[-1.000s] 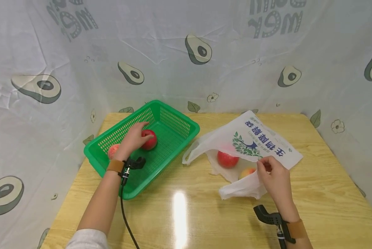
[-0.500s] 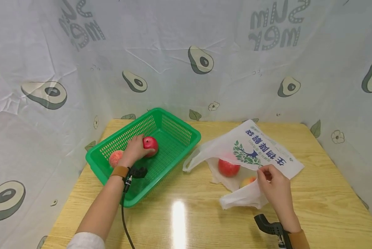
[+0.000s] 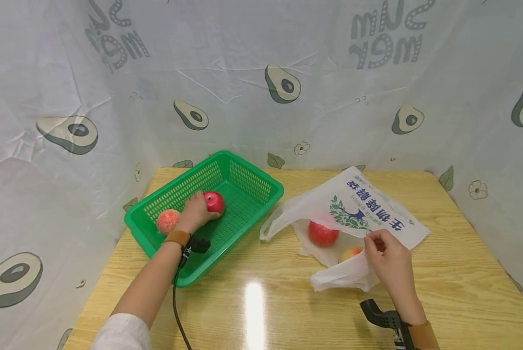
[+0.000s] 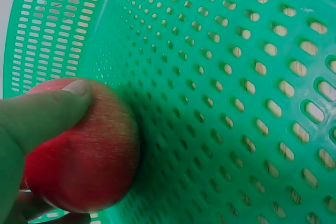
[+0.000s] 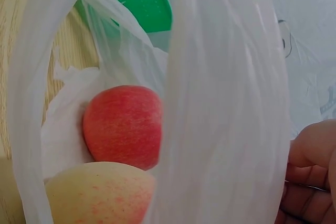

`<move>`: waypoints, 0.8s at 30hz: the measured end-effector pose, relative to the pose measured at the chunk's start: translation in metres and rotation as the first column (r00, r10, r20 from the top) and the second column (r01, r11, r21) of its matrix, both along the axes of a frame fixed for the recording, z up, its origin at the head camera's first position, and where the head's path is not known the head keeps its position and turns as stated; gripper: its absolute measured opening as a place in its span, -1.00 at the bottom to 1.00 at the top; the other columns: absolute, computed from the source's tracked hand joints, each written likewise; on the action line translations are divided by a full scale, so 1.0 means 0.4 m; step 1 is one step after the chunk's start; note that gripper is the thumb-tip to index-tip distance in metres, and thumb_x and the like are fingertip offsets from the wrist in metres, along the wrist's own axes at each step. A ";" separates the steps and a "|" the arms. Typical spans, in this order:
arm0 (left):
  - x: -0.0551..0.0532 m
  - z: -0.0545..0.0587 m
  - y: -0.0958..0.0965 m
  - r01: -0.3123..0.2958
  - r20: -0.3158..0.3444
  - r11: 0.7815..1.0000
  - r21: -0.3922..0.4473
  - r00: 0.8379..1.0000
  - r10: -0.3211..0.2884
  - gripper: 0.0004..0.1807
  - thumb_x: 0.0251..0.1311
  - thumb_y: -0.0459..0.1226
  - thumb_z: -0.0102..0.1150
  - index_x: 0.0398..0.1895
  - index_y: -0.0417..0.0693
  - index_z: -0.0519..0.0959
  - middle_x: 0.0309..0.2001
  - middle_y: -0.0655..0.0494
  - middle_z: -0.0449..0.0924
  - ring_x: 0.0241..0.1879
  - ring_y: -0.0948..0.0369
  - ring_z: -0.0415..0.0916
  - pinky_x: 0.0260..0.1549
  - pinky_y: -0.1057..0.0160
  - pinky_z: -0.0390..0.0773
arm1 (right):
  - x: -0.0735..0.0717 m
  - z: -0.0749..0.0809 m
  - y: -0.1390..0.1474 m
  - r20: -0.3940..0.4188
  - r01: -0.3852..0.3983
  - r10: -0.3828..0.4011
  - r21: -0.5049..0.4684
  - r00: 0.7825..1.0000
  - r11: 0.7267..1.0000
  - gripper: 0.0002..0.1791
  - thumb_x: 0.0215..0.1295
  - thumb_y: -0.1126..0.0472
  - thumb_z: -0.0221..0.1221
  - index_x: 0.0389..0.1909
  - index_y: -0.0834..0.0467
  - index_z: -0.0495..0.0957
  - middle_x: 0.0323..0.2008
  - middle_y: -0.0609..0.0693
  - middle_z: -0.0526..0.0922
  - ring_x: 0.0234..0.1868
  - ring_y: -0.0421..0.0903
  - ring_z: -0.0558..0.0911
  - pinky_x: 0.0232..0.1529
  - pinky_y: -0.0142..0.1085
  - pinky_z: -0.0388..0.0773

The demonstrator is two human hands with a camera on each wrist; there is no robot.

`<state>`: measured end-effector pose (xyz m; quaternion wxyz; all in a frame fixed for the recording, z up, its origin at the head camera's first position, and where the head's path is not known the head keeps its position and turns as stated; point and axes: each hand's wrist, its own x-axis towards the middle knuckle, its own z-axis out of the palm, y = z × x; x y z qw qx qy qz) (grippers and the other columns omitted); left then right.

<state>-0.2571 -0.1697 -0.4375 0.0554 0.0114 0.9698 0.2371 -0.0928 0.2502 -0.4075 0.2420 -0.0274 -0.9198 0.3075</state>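
My left hand [image 3: 195,214] reaches into the green plastic basket [image 3: 239,204] and grips a red apple [image 3: 215,203]. In the left wrist view the thumb lies over the top of this apple [image 4: 89,150], and other fingers show beneath it. Beside the wrist, a pinkish peach [image 3: 168,221] sits in the basket. On the right, my right hand [image 3: 391,262] pinches the edge of a white plastic bag [image 3: 375,199] and holds its mouth apart. Inside the bag lie a red apple [image 5: 123,124] and a yellowish fruit with a pink blush [image 5: 100,198], partly covered by plastic.
The wooden table [image 3: 287,301] carries both basket and bag, with a gap between them. A printed curtain [image 3: 235,73] stands behind and at the sides. A black cable [image 3: 175,306] trails from the left wrist camera.
My left hand has closed around the red apple in the basket, from having its fingers spread beside it. The right hand keeps its hold on the bag. The head view has tilted slightly.
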 end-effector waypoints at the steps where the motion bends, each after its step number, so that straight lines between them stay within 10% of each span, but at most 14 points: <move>1: 0.000 0.000 0.001 -0.001 -0.004 1.000 0.012 1.000 0.001 -0.13 0.05 -0.08 0.37 0.22 -0.42 0.13 0.10 -0.41 0.31 0.09 -0.27 0.34 -0.01 -0.18 0.46 | -0.001 0.001 0.000 0.001 0.000 0.000 0.000 1.000 1.000 -0.93 0.20 0.36 0.23 -0.35 0.29 0.55 -0.44 0.14 0.62 -0.40 -0.02 0.52 -0.42 -0.57 0.35; 24: 0.008 0.014 0.004 0.016 -0.046 0.992 0.124 0.999 -0.011 -0.14 -0.08 -0.08 0.39 0.18 -0.30 0.14 0.04 -0.27 0.32 -0.07 -0.12 0.46 -0.15 -0.06 0.58 | 0.005 0.008 -0.010 0.010 0.003 -0.003 0.002 1.000 1.000 -0.93 0.20 0.36 0.22 -0.36 0.31 0.54 -0.46 0.15 0.61 -0.41 -0.02 0.50 -0.42 -0.57 0.32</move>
